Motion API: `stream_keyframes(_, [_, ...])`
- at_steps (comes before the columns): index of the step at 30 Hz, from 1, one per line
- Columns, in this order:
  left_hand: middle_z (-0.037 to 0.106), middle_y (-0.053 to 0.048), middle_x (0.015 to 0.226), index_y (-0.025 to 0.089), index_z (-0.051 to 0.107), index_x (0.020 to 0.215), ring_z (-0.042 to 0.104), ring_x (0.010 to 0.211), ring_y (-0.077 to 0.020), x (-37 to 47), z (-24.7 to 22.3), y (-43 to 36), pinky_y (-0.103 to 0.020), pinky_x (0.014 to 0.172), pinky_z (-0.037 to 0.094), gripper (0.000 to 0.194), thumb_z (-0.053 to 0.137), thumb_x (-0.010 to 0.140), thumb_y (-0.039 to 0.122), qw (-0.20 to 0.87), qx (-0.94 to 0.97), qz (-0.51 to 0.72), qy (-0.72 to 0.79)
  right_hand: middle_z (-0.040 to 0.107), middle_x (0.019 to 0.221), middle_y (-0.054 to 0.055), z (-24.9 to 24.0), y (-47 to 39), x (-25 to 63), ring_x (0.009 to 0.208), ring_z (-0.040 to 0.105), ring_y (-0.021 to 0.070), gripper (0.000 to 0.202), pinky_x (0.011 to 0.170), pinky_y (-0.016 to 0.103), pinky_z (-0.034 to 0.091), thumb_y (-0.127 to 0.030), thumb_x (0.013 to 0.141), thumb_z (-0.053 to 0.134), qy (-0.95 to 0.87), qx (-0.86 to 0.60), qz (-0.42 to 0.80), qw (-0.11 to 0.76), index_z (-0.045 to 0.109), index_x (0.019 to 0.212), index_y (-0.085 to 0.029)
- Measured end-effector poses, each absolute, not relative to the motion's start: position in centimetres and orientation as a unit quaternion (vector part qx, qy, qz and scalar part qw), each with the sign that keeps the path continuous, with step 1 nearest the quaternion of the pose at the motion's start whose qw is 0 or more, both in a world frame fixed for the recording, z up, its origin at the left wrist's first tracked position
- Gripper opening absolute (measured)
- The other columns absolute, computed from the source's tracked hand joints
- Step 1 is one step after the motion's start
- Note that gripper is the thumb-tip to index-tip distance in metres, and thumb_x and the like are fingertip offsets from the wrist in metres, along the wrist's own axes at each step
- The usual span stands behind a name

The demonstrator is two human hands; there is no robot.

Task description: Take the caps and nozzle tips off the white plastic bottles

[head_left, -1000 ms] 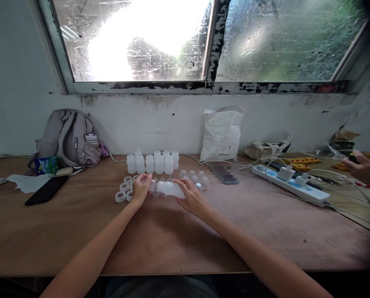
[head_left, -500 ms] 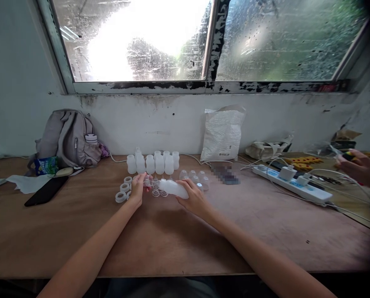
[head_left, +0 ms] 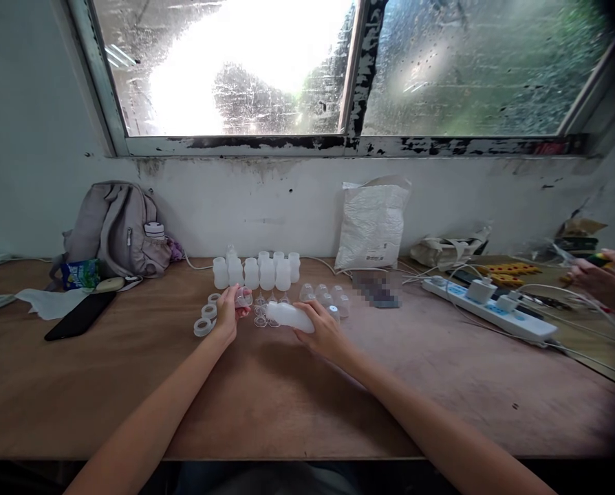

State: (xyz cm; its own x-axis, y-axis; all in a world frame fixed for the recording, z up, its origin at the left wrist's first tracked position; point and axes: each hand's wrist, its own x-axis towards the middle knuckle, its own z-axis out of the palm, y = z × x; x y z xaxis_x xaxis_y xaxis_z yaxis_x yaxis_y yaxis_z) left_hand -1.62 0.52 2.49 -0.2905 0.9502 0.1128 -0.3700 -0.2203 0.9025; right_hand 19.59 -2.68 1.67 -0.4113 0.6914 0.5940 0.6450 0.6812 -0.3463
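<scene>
My left hand (head_left: 228, 313) grips a clear cup (head_left: 243, 298); my right (head_left: 320, 328), a white bottle (head_left: 289, 316) at its 4 o'clock. Not yet joined. From bottle: loose rings (head_left: 203, 334) at 9, upright bottles (head_left: 252, 276) at 11.

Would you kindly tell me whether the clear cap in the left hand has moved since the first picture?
Yes: judged against the standing bottles, the clear cap in the left hand has moved left and slightly closer to them.

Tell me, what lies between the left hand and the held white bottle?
In the head camera's view, first the clear cup the left hand holds, then small clear pieces on the table, before the bottle in the right hand.
</scene>
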Motion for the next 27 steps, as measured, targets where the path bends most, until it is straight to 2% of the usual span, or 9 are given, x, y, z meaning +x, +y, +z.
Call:
stream_keyframes(4, [0.063, -0.004, 0.072, 0.012, 0.052, 0.073, 0.046, 0.033, -0.0054, -1.4, 2.3, 0.5, -0.018, 0.03, 0.031, 0.026, 0.053, 0.066, 0.037, 0.477, 0.339, 0.703, 0.404, 0.052, 0.099, 0.007, 1.8, -2.9, 19.4, 0.084, 0.052, 0.0209, 0.036, 0.071, 0.034, 0.042, -0.026, 0.07, 0.054, -0.79, -0.442, 0.095, 0.413, 0.044, 0.104, -0.02])
stream_keyframes(8, [0.06, -0.001, 0.07, 0.013, 0.051, 0.074, 0.049, 0.037, -0.0062, -1.0, 1.7, 0.6, -0.017, 0.031, 0.032, 0.024, 0.053, 0.066, 0.036, 0.472, 0.334, 0.71, 0.401, 0.057, 0.088, 0.004, 1.8, -3.3, 18.9, 0.074, 0.054, 0.0173, 0.038, 0.063, 0.029, 0.043, -0.033, 0.07, 0.054, -0.723, -0.454, 0.241, 0.462, 0.039, 0.103, -0.02])
stream_keyframes(13, [0.057, -0.002, 0.076, 0.015, 0.05, 0.08, 0.057, 0.053, -0.0097, -0.8, 1.4, 0.7, -0.017, 0.041, 0.042, 0.024, 0.057, 0.066, 0.033, 0.485, 0.324, 0.719, 0.378, 0.055, 0.095, 0.004, 1.1, -3.6, 17.8, 0.083, 0.053, 0.0165, 0.041, 0.072, 0.028, 0.042, -0.034, 0.07, 0.055, -0.719, -0.386, 0.363, 0.449, 0.041, 0.105, -0.019])
stream_keyframes(16, [0.057, -0.001, 0.08, 0.016, 0.05, 0.082, 0.059, 0.064, -0.0111, -0.6, 1.4, 0.5, -0.021, 0.052, 0.047, 0.022, 0.057, 0.066, 0.03, 0.488, 0.337, 0.72, 0.36, 0.054, 0.09, 0.003, 0.1, -3.2, 17.5, 0.081, 0.052, 0.0156, 0.037, 0.072, 0.027, 0.042, -0.03, 0.067, 0.058, -0.711, -0.377, 0.395, 0.442, 0.043, 0.098, -0.018])
stream_keyframes(19, [0.057, -0.002, 0.083, 0.016, 0.051, 0.082, 0.058, 0.07, -0.0112, -0.1, 1.3, 0.1, -0.024, 0.062, 0.049, 0.023, 0.061, 0.065, 0.027, 0.497, 0.348, 0.715, 0.349, 0.052, 0.084, 0.0, -0.6, -2.9, 17.5, 0.076, 0.05, 0.0139, 0.041, 0.067, 0.026, 0.042, -0.027, 0.061, 0.063, -0.702, -0.388, 0.398, 0.446, 0.04, 0.095, -0.018])
stream_keyframes(23, [0.057, -0.003, 0.083, 0.016, 0.052, 0.086, 0.057, 0.071, -0.0106, 0.5, 1.1, -0.2, -0.023, 0.064, 0.047, 0.03, 0.066, 0.061, 0.022, 0.506, 0.356, 0.71, 0.336, 0.049, 0.081, -0.001, -0.4, -3.3, 17.4, 0.071, 0.047, 0.0115, 0.041, 0.064, 0.023, 0.04, -0.028, 0.061, 0.065, -0.731, -0.375, 0.399, 0.406, 0.039, 0.091, -0.018])
stream_keyframes(27, [0.058, -0.003, 0.085, 0.016, 0.054, 0.088, 0.057, 0.074, -0.0109, 0.5, 1.2, -0.5, -0.022, 0.065, 0.047, 0.031, 0.067, 0.06, 0.024, 0.504, 0.385, 0.691, 0.346, 0.05, 0.083, 0.0, 0.2, -4.1, 17.1, 0.073, 0.049, 0.0119, 0.043, 0.064, 0.023, 0.04, -0.034, 0.062, 0.065, -0.754, -0.344, 0.409, 0.382, 0.038, 0.092, -0.018])
